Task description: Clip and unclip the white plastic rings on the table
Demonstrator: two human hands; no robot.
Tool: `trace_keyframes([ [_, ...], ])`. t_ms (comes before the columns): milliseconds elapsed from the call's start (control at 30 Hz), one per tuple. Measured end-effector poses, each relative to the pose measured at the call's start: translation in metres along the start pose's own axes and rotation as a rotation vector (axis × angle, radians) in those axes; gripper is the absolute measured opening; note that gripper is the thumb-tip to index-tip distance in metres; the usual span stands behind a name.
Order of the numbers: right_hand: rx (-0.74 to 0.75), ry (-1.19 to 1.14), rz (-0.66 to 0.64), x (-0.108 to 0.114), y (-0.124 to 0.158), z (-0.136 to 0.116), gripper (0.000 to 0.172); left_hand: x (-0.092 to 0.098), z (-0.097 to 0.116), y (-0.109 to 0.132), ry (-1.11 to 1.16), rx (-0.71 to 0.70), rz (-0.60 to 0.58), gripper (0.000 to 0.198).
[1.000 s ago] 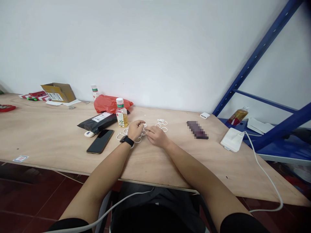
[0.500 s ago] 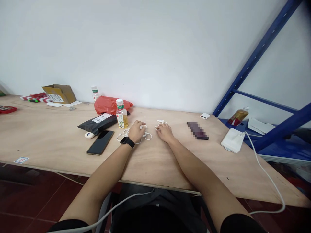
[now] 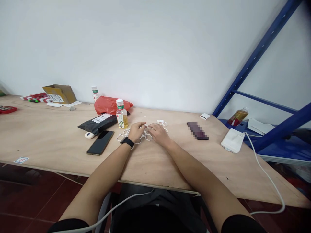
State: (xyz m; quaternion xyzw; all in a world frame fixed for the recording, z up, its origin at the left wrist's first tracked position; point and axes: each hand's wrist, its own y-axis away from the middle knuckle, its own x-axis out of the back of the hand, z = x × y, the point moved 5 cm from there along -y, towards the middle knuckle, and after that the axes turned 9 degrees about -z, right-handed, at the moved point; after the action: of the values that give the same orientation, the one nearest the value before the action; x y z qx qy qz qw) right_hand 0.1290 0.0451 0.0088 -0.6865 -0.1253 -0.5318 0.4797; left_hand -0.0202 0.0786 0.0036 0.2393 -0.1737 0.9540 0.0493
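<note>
Both my hands rest far out on the wooden table [image 3: 48, 139], over a cluster of small white plastic rings [image 3: 145, 137]. My left hand [image 3: 136, 130], with a black watch on its wrist, has its fingers curled on the rings. My right hand [image 3: 158, 133] meets it from the right with fingers pinched at the same rings. What exactly each finger grips is too small to see. A second small group of white rings [image 3: 162, 123] lies just behind my right hand.
A bottle of yellow drink [image 3: 121, 114], a black parcel bag [image 3: 98, 122], a red bag [image 3: 110, 104] and a black phone [image 3: 100, 142] lie left of my hands. To the right are a dark blurred object [image 3: 197, 130], a white device with cable [image 3: 232, 140] and a blue rack [image 3: 262, 48].
My right hand reached out to the farther group of rings half a second ago and has come back left to meet my left hand at the near cluster.
</note>
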Motion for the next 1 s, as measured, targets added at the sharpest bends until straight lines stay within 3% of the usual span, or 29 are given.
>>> trace_keyframes([
  [333,0.065,0.023,-0.165,-0.014,0.0,-0.005,0.017,0.0,0.003,0.0,0.038,-0.036,0.033,0.022],
  [600,0.118,0.014,-0.112,-0.015,-0.003,-0.014,0.016,0.002,0.006,0.002,-0.021,-0.006,0.053,0.019],
  [867,0.136,-0.122,-0.053,-0.008,-0.002,-0.017,0.025,0.0,0.006,0.002,-0.047,-0.057,0.027,0.023],
  [1000,0.1,-0.179,-0.005,-0.001,0.0,-0.017,0.032,0.005,0.006,0.003,-0.111,-0.082,0.075,0.027],
])
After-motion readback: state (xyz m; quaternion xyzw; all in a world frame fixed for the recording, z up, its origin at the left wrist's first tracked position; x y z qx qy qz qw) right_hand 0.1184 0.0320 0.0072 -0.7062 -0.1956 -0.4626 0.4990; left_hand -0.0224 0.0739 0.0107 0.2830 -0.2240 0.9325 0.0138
